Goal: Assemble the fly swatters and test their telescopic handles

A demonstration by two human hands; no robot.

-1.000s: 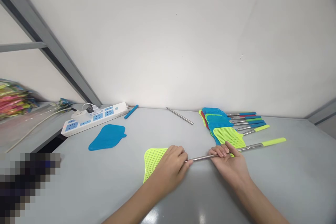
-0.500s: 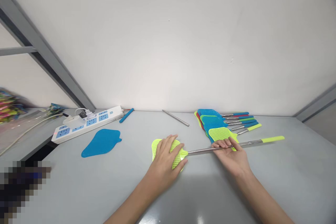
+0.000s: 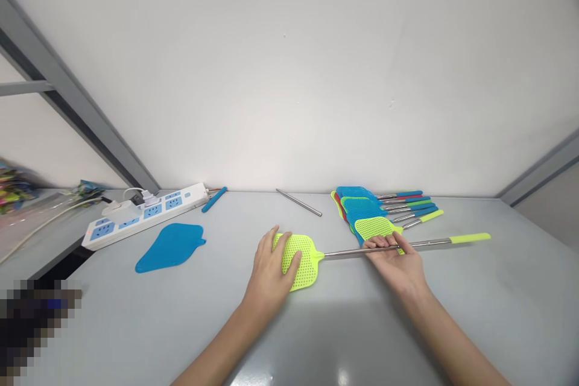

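A yellow-green fly swatter (image 3: 308, 262) with a telescopic metal rod and a yellow-green grip lies across in front of me. My left hand (image 3: 271, 265) rests on the left part of its perforated head, fingers spread and thumb apart on top. Palm up, my right hand (image 3: 398, 262) has its fingers closed around the middle of the rod, with the grip sticking out to the right. Just behind that hand is a stack of fly swatters (image 3: 357, 208) in blue, green, red and yellow-green, their handles pointing right.
On the left lies a loose blue swatter head (image 3: 172, 247). Behind it are a white power strip (image 3: 154, 214) with plugs and a blue grip (image 3: 214, 199). A bare metal rod (image 3: 299, 202) lies near the wall. Colourful packets (image 3: 15, 187) sit at far left.
My left hand has slid left over the swatter head, uncovering more of its right side. My right hand keeps its hold on the rod. The view has shifted slightly.
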